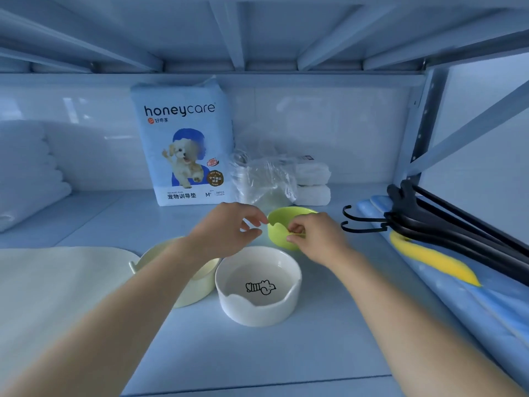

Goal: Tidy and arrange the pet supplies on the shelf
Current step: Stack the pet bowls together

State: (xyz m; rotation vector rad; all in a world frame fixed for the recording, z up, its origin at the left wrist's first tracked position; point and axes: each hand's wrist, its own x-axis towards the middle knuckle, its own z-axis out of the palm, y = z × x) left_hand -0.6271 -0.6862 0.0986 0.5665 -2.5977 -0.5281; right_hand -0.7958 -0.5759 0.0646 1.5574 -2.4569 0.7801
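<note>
Head view: green bowl (282, 223) sits mid-shelf (329, 325), behind white bowl (259, 286). Right grip (313, 237) pinches its rim. Left grip (229, 227) curled at left rim, contact can't tell. Prob. light, stiff, smooth, maybe chippable; hold rim at opp. sides.

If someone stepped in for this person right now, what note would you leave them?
Left hand: loosely curled beside the green bowl, gripping nothing.
Right hand: pinches that bowl's rim.
White bowl and pale yellow bowl sit nearer the front. The honeycare pack stands upright at the back.
Done: pack is upright. Bowls not yet grouped.
Left: place the green bowl, probably lining up all three bowls.
</note>
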